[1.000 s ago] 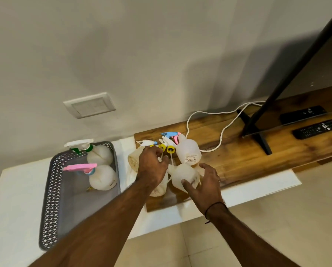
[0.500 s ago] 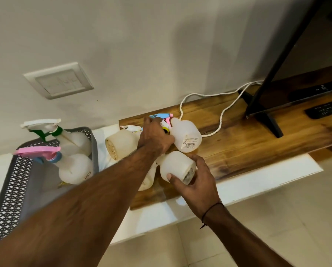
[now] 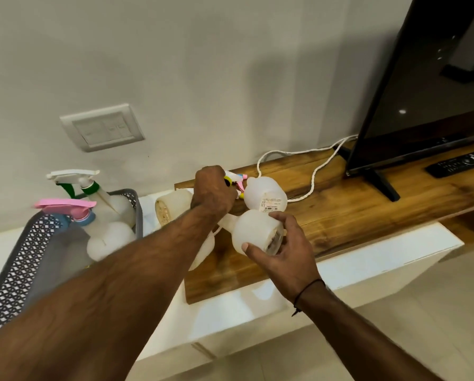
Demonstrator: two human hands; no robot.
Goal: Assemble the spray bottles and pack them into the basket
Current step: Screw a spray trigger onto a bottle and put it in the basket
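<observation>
My right hand (image 3: 284, 248) grips a translucent white bottle body (image 3: 253, 231), held on its side just above the wooden shelf (image 3: 348, 213). My left hand (image 3: 212, 192) is closed over a spray head with a yellow collar (image 3: 227, 182) among the loose spray heads at the shelf's back left. Another bottle with a label (image 3: 266, 195) lies behind. A third bottle (image 3: 170, 206) lies left of my left hand. The grey perforated basket (image 3: 18, 257) at the left holds two assembled bottles, one with a pink head (image 3: 65, 206) and one with a white and green head (image 3: 75, 177).
A television (image 3: 425, 86) on a black stand fills the right. A white cable (image 3: 310, 174) runs along the shelf's back. A black remote (image 3: 461, 163) lies at the far right. A wall switch plate (image 3: 102, 127) sits above the basket. A white ledge (image 3: 258, 298) edges the shelf's front.
The view has moved closer. My right hand has closed around the bottle body and tipped it up. My left hand has shifted back onto the loose spray heads.
</observation>
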